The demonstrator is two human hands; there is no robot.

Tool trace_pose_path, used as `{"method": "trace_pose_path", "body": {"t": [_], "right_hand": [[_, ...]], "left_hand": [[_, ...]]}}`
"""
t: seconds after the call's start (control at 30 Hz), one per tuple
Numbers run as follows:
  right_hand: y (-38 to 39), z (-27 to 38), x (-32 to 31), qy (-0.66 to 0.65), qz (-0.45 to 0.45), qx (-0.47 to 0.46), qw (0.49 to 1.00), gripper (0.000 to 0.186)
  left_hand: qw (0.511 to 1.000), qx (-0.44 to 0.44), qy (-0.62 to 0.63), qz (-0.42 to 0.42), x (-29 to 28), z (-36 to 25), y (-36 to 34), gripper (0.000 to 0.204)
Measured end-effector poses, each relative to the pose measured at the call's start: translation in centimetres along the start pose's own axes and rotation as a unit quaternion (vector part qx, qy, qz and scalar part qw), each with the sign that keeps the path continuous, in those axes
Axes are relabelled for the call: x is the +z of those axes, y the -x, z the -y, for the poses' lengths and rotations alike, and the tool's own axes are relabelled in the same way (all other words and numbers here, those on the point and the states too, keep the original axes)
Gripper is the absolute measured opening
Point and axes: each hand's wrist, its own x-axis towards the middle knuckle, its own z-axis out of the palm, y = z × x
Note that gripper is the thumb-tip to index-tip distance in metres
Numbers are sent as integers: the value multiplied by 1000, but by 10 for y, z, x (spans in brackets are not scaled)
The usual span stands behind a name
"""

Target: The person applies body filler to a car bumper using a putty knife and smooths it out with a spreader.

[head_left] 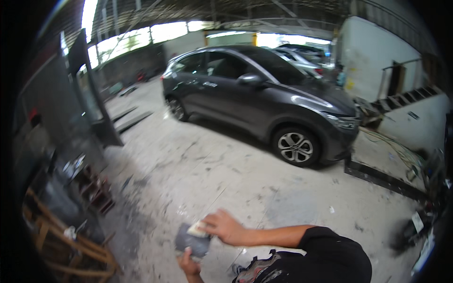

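Dark sanding sheet (192, 242) sits gripped from below by the left hand (188, 265), fingers curled on its lower edge. Right hand (222, 226), arm bent across, pinches a pale block (197, 229) against the sheet's top corner.

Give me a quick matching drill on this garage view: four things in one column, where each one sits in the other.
Things:
1. grey car
2. dark flat pad
3. wooden frame
4. white staircase

Places:
A. lower left edge
B. far right, by the white wall
C. between the left hand and right hand
D. middle of the concrete floor, upper centre

Pairs: 1-D, 2-C, 3-A, 4-B
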Motion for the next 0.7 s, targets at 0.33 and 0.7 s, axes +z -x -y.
{"method": "trace_pose_path", "body": {"t": [0.33,0.7], "right_hand": [[-70,-50,63,-21,-20,1,1000,42],[-140,-168,123,-477,38,158,864,44]], "left_hand": [[989,-118,-78,34,-15,-28,-81,47],[991,-73,15,-108,-17,25,-210,41]]}}
